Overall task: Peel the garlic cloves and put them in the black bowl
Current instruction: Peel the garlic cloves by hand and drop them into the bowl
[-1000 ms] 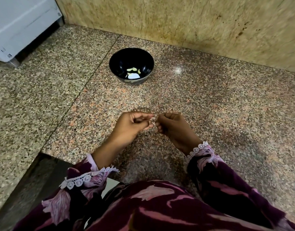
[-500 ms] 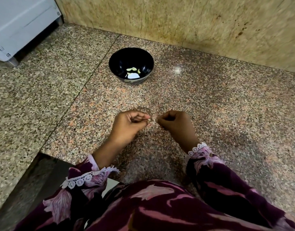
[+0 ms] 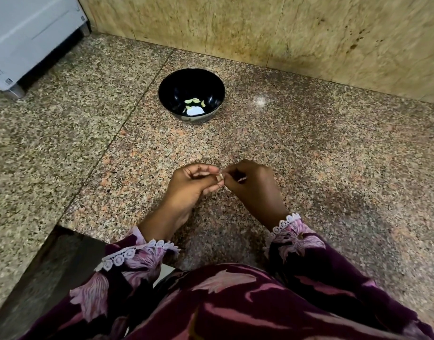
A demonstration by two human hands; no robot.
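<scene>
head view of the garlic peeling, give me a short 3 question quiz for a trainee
1. True or false: the glossy round black bowl on the speckled granite counter already holds a few pale peeled garlic cloves.
2. Multiple choice: the small pale garlic clove being worked on is
A. lying in the bowl
B. pinched between the left hand and the right hand
C. lying loose on the counter
3. Fill in: the bowl stands ____ the hands, nearer the stained beige stone wall.

Key: 1 true; 2 B; 3 beyond
</scene>
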